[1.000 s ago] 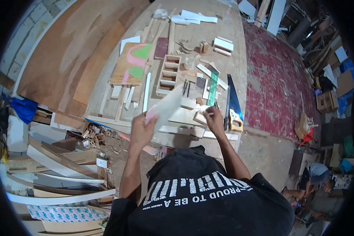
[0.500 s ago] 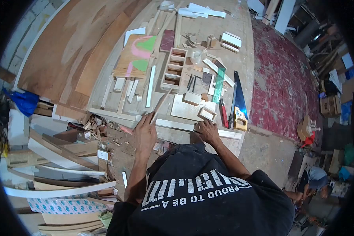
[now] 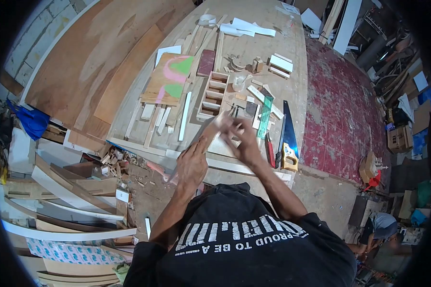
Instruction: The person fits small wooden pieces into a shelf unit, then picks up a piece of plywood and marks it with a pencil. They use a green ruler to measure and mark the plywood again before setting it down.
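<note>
My left hand (image 3: pixel 192 163) is closed on a thin wooden strip (image 3: pixel 209 131), which points up and to the right over the bench. At its far end my right hand (image 3: pixel 242 141), smeared by motion, overlaps the strip; its grip cannot be made out. Just beyond stands a narrow wooden box with several compartments (image 3: pixel 213 95). Below my hands a long white strip (image 3: pixel 230 166) lies along the bench's near edge. Right of my right hand are a red-handled cutter (image 3: pixel 270 150), a green ruler (image 3: pixel 265 117) and a handsaw (image 3: pixel 288 138).
A painted board (image 3: pixel 170 79) and white strips lie left of the box. A clear cup (image 3: pixel 239 83), small wood pieces and a white-topped block (image 3: pixel 280 65) sit farther back. Curved panels (image 3: pixel 72 234) are stacked at lower left. Another person (image 3: pixel 380 227) crouches at lower right.
My right hand has left the white strip at the near edge and moved up to the wooden strip's far end. My left hand has shifted right, and the wooden strip now leans farther right.
</note>
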Tool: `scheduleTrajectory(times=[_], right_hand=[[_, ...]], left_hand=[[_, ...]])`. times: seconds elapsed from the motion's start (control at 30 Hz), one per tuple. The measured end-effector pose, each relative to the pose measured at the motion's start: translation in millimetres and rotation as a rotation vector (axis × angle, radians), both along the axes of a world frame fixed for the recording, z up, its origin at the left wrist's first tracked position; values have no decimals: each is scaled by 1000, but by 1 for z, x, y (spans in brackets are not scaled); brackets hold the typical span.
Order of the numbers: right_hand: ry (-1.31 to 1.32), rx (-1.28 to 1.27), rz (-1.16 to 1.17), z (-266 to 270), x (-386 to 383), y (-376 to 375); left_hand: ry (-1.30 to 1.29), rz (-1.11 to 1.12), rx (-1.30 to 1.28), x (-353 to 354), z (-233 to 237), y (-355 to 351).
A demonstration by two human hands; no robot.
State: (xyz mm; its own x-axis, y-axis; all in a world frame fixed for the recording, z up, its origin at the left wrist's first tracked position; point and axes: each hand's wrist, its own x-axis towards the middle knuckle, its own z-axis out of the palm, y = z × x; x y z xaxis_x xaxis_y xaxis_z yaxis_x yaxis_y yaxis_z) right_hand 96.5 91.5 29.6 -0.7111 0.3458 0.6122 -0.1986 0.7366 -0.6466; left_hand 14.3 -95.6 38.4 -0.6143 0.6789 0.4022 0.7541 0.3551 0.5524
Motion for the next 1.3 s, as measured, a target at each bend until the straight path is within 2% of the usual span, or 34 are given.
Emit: scheduleTrajectory(times=[0.03, 0.07, 0.13, 0.2, 0.27, 0.3, 0.33, 0.4, 0.47, 0.53, 0.6, 0.67, 0.7, 0.73, 0.8, 0.83, 0.9, 0.97, 1.0, 1.07, 1.13, 1.23, 1.27, 1.3], right_hand=[[-4, 210, 2, 17, 7, -18], [-45, 177, 2, 31, 13, -28], [-59, 280, 22, 20, 10, -12], [-59, 130, -134, 12, -1, 6], [-113, 167, -51, 10, 6, 4], [-39, 226, 53, 21, 8, -9], [-92, 201, 16, 31, 13, -20], [-131, 235, -75, 5, 9, 6], [-163, 81, -216, 11, 2, 14], [-96, 166, -50, 23, 3, -7], [-92, 208, 9, 35, 9, -16], [-136, 173, -90, 3, 2, 21], [-193, 136, -203, 10, 3, 26], [-188, 141, -204, 11, 3, 21], [-106, 197, 2, 12, 7, -1], [-193, 210, 23, 43, 14, -19], [-204, 171, -67, 16, 6, 15], [-238, 106, -181, 24, 2, 27], [-233, 110, -183, 27, 4, 18], [-89, 177, 37, 27, 11, -11], [-107, 230, -2, 36, 9, -9], [-238, 71, -168, 9, -1, 32], [-232, 78, -170, 5, 1, 27], [-168, 142, -65, 16, 5, 7]], left_hand=[[-35, 14, -57, -1, 1, -2], [-62, 38, -108, -4, 3, -2], [3, 23, -58, -2, -10, -5], [-132, 29, -6, -1, -14, -2], [-152, 13, 38, -1, -9, 2], [-180, 20, 30, 0, -5, 2], [-203, 22, 19, 0, -3, 1], [-173, 20, 35, -4, -4, 3], [-159, 31, 48, 2, -5, 2], [-210, 64, 41, 1, -2, 5], [-168, 41, 57, -2, -6, 4], [-130, 23, 74, -3, -11, 2], [-102, 23, 48, -3, -13, 1], [-70, 22, 23, -5, -14, 1], [-48, 22, 18, -9, -17, 2], [-36, 22, -2, -8, -18, 0], [-24, 9, 7, -9, -16, -1], [-11, 4, 25, -9, -17, -3], [4, -6, 79, -8, -20, -3], [15, -15, 135, -8, -20, 1], [-13, -4, 75, -10, -14, -2], [-43, -4, -18, -8, -16, -7], [-38, -4, -10, -10, -16, -5], [-44, -3, 45, -12, -18, -3]])
